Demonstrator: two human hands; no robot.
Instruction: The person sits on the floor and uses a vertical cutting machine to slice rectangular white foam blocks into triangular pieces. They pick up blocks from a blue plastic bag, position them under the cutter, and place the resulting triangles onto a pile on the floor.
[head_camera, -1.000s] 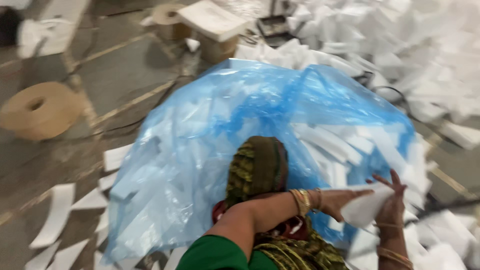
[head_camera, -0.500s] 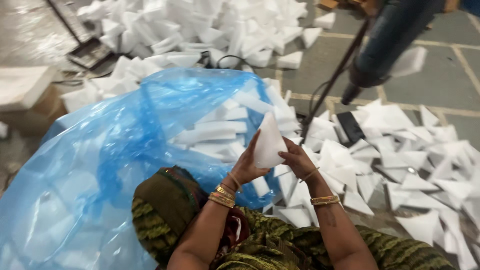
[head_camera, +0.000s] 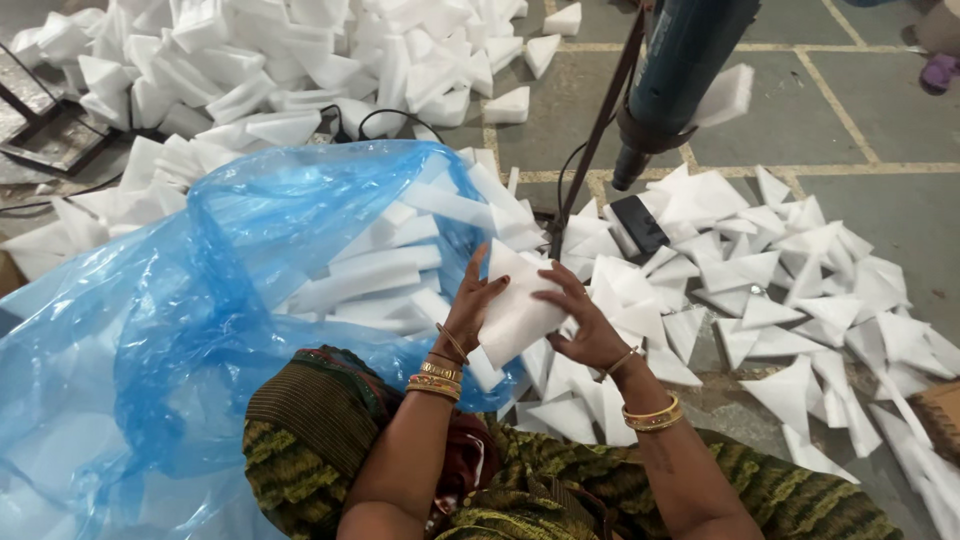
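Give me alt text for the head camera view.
Both hands, left hand and right hand, hold a white foam piece beside a blue plastic bag filled with foam strips; white foam triangles litter the floor.

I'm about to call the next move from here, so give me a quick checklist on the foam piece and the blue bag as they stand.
1. White foam piece held in both hands: ok, left hand and right hand grip opposite edges.
2. Piece at the blue plastic bag mouth: ok, at its right edge.
3. Bag mouth open: ok, stacked foam strips show inside.
4. Room left in bag: cannot tell.
5. Hanging blue tool clear of hands: ok, above and apart.
6. More loose foam triangles on the floor: ok.
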